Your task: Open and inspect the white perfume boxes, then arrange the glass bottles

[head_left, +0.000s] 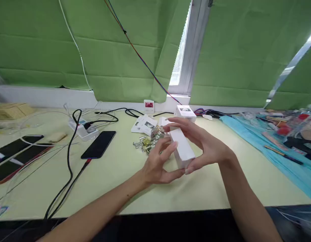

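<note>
A small white box [181, 146] is held tilted above the table between my two hands. My left hand [162, 163] grips its left side and lower end, thumb and fingers bent against it. From the right, my right hand [201, 141] spans the box, with its thumb at the near end and its fingers over the far end. Just behind my left hand lies a pile of small shiny metal and clear pieces [146, 142], partly hidden by the fingers. White printed cards [146, 125] lie beyond that pile.
A black phone [98, 144] with a cable plugged in lies left, near a white power strip [83, 129]. Another white box [185, 112] stands at the back. Blue cloth [256, 141] with clutter on it covers the right side. Black cables cross the left.
</note>
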A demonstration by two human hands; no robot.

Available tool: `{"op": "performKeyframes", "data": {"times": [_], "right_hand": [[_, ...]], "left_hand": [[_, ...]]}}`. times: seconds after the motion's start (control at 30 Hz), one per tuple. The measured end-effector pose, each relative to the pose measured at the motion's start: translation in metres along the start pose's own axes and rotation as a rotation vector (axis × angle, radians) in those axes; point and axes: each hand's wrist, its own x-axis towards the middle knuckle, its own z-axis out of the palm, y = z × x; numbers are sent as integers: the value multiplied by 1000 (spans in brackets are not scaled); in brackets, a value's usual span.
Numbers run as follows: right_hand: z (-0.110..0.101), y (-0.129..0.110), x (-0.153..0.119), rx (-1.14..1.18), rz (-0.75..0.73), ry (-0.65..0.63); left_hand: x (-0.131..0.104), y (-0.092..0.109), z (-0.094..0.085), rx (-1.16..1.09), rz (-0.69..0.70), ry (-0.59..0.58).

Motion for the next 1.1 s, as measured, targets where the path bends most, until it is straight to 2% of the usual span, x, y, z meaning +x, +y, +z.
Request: {"op": "performKeyframes", "data": {"times": [0.17,0.33,0.73,1.1], "right_hand": [[2,3,3,-6,-41,8],[2,6,2,14,-62,16],[2,6,3,-24,-45,43],[2,7,2,-39,-44,62]], "left_hand": [[2,2,0,47,-54,-8],[4,2,1,18,-45,0],[7,5,-1,120,-87,-27],[9,6,-1,119,-72,-13]]}}
